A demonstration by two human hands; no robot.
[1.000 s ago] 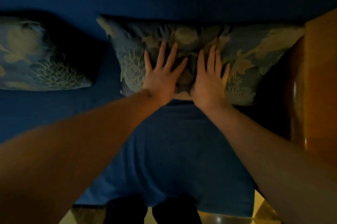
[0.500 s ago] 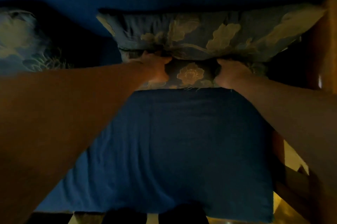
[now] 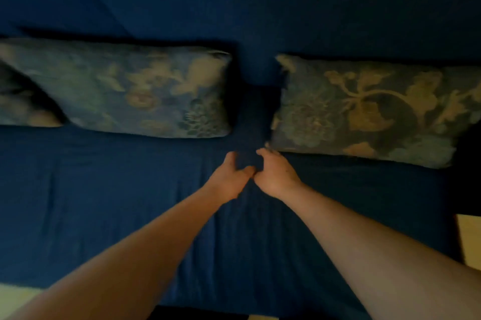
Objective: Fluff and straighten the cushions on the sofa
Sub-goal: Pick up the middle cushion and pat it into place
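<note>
Two blue floral cushions lean against the back of the dark blue sofa (image 3: 130,202). The left cushion (image 3: 135,90) and the right cushion (image 3: 364,111) stand apart with a gap between them. Part of a third cushion (image 3: 23,106) shows at the far left edge, tucked behind the left one. My left hand (image 3: 229,176) and my right hand (image 3: 276,174) hover side by side over the seat, just below the gap, thumbs nearly touching. Both hands are empty with fingers loosely curled. My right fingertips are close to the lower left corner of the right cushion.
The sofa's blue backrest (image 3: 260,7) fills the top of the view. Pale floor (image 3: 468,239) shows at the right edge and at the bottom left corner beyond the seat's front edge.
Both hands let go of the right cushion and drew back to the seat. The view shifted left, so the left cushion now shows in full.
</note>
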